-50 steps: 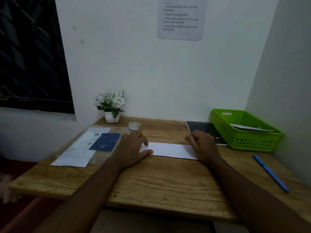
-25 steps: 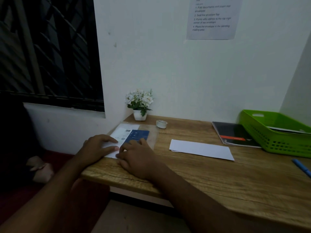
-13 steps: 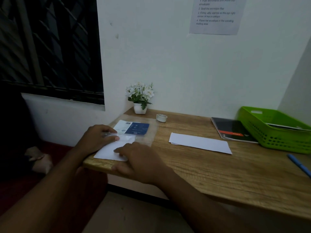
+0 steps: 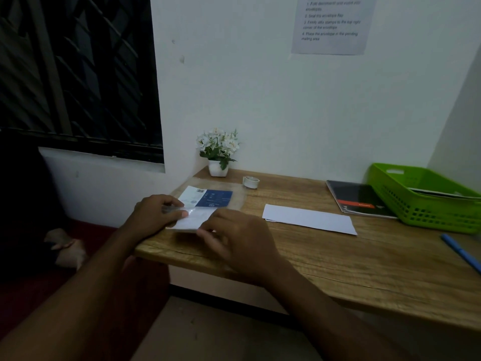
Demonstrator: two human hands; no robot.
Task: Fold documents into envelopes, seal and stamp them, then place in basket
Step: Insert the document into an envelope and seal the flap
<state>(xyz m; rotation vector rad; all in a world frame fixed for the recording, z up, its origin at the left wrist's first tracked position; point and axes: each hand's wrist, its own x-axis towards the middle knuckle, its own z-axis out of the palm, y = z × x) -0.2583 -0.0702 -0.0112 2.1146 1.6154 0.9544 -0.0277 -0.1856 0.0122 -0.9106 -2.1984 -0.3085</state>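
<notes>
The right hand [image 4: 234, 238] is working nearest the camera at the left near corner of the light wooden desk [image 4: 338, 264], its curled fingers closing on the right end of a flat white paper envelope [image 4: 194, 220]; motion blur is softening the fingertips, so the pinch is read as likely. Just beyond it, the left hand [image 4: 156, 212] is holding the mouth of a clear plastic packet [image 4: 234, 201] with thumb and fingers narrowed on the film, steadying it. Two seconds ago both hands were pressing flat on the folded white paper document [image 4: 309, 218]. That sheet is now lying alone at mid-desk, well apart from both hands, while the envelope is sitting further out of the packet than half a second ago. Judgement: folding is finished and envelope retrieval is under way, so insertion comes next. Further right, a blue pen [image 4: 460, 252] is lying near the desk edge. Behind it a black notebook [image 4: 359, 199] is touching the green plastic lattice basket [image 4: 426, 196], which is already holding papers. At the back a small white tape roll [image 4: 251, 182] and a potted white flower [image 4: 218, 152] are standing by the wall.
</notes>
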